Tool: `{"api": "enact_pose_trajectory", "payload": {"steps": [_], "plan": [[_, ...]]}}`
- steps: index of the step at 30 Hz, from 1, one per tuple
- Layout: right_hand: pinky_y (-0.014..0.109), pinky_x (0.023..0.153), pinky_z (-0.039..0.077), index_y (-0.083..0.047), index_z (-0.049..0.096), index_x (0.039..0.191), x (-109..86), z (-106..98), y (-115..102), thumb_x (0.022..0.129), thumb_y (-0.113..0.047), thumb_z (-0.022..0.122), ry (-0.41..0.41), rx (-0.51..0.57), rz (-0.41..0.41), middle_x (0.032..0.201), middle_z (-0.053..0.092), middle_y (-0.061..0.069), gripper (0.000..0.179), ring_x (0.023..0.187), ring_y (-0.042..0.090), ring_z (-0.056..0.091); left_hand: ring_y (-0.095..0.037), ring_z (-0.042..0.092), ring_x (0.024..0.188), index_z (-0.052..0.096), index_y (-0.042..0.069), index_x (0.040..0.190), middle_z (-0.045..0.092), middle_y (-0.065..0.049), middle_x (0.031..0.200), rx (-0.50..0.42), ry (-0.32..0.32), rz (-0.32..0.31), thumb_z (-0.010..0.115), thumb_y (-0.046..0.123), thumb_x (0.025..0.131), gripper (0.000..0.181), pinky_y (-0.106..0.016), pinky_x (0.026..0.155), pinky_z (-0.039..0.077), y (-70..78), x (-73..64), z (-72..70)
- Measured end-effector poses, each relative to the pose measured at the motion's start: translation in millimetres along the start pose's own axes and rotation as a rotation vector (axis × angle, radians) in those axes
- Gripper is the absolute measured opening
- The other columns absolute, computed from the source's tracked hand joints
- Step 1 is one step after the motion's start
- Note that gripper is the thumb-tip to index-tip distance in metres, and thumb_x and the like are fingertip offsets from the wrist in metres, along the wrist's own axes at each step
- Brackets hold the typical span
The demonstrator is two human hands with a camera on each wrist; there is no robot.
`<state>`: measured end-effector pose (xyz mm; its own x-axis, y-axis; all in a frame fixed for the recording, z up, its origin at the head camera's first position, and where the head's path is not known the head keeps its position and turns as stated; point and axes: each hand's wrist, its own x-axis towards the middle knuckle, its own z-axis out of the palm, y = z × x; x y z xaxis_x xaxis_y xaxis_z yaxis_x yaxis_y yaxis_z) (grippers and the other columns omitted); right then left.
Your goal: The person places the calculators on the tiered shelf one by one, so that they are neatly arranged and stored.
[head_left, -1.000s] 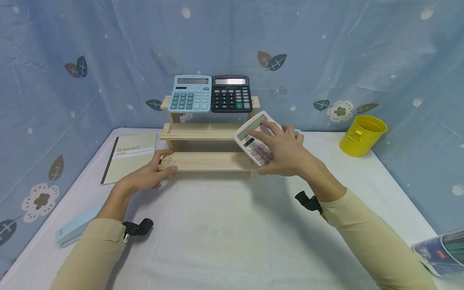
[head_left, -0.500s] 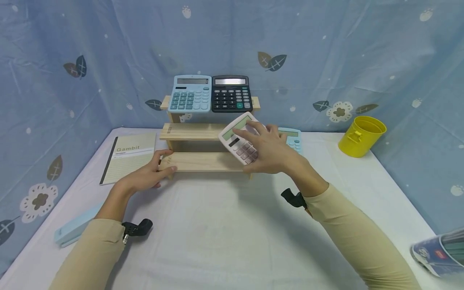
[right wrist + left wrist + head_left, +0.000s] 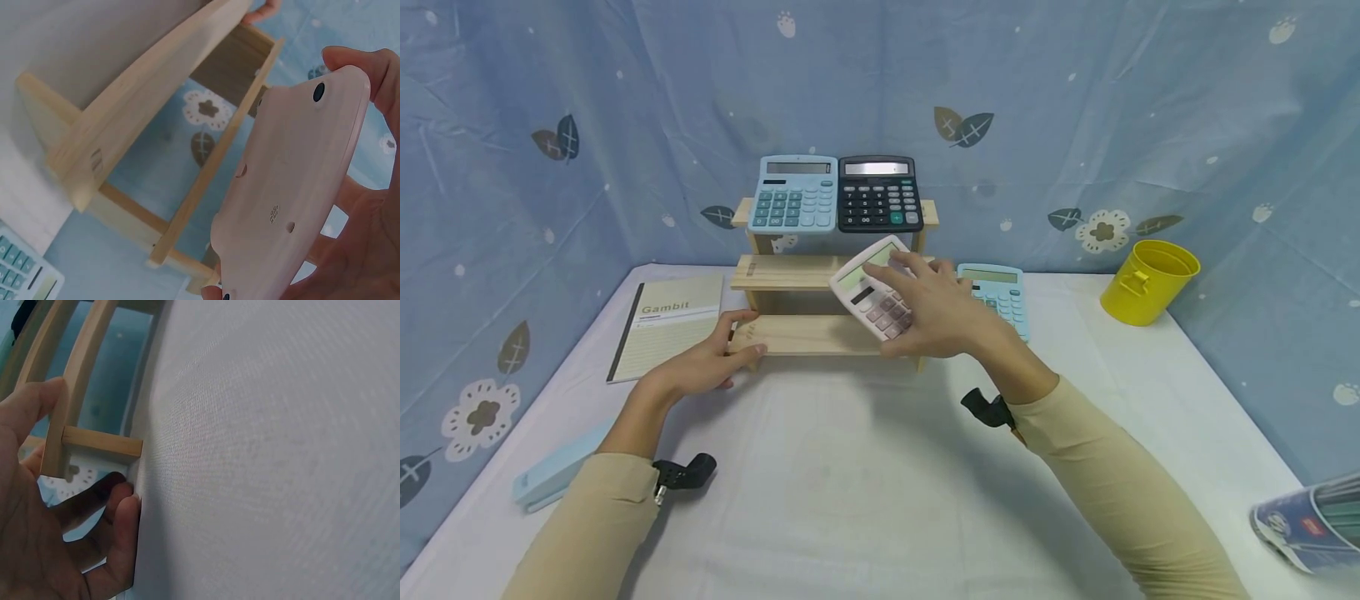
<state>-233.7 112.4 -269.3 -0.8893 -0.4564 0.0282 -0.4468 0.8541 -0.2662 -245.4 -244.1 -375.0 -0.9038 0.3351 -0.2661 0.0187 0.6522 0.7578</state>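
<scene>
My right hand [image 3: 936, 308] grips a pale pink calculator [image 3: 871, 287] by its edges, tilted in front of the wooden three-tier shelf [image 3: 820, 333]. Its underside with dark round feet faces the camera in the right wrist view, where the pink calculator [image 3: 287, 181] stands off the shelf boards. My left hand [image 3: 707, 358] pinches the left end of the lowest board, thumb on the front edge; the left wrist view shows the thumb [image 3: 37, 403] against the wood. On the top tier lean a light blue calculator [image 3: 795, 196] and a black calculator [image 3: 880, 196], side by side.
Another light blue calculator [image 3: 1000, 296] lies right of the shelf, partly behind my right hand. A Gambit notepad [image 3: 670, 325] and a long light blue case [image 3: 557, 471] lie at left. At right stand a yellow bucket [image 3: 1146, 283] and a blue printed holder [image 3: 1300, 529].
My right hand has carried the pink calculator leftward across the front of the shelf, uncovering more of the light blue calculator on the table. My left hand has stayed on the board's end.
</scene>
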Motion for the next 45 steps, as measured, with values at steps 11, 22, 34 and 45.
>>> {"api": "enact_pose_trajectory", "payload": {"steps": [11,22,34,45], "plan": [[0.072,0.103,0.033,-0.039,0.031,0.161,15.5,7.6,-8.8,0.073,-0.046,0.083,-0.008,0.033,0.026,0.170,0.019,0.003,0.103,0.142,0.050,0.027,-0.034,0.049,0.119,0.002,0.033,0.161,0.041,-0.027,0.144,-0.008,-0.011,-0.010,0.052,0.060,0.103,0.081,-0.037,0.083,0.049,-0.4,-0.4,-1.7],[0.075,0.102,0.032,-0.032,0.032,0.162,33.7,12.9,-14.4,0.075,-0.046,0.078,0.011,0.066,0.026,0.167,0.025,0.006,0.099,0.139,0.049,0.033,-0.036,0.048,0.127,0.003,0.035,0.161,0.038,-0.029,0.148,-0.025,-0.017,-0.007,0.053,0.059,0.102,0.081,-0.042,0.088,0.051,0.9,-1.1,-0.5],[0.071,0.106,0.030,-0.028,0.037,0.159,54.6,27.6,-27.7,0.074,-0.049,0.079,0.069,0.151,0.033,0.163,0.031,0.008,0.097,0.139,0.049,0.034,-0.037,0.045,0.133,0.002,0.036,0.161,0.035,-0.030,0.152,-0.037,-0.017,-0.006,0.053,0.059,0.103,0.081,-0.046,0.092,0.051,2.4,-3.4,-1.2],[0.061,0.106,0.032,-0.028,0.042,0.156,65.0,39.4,-44.6,0.074,-0.049,0.081,0.133,0.214,0.039,0.163,0.032,0.007,0.094,0.136,0.043,0.036,-0.035,0.049,0.124,0.003,0.035,0.161,0.042,-0.028,0.146,-0.015,0.000,-0.019,0.053,0.059,0.103,0.080,-0.041,0.087,0.051,2.1,-2.3,-0.8]]}}
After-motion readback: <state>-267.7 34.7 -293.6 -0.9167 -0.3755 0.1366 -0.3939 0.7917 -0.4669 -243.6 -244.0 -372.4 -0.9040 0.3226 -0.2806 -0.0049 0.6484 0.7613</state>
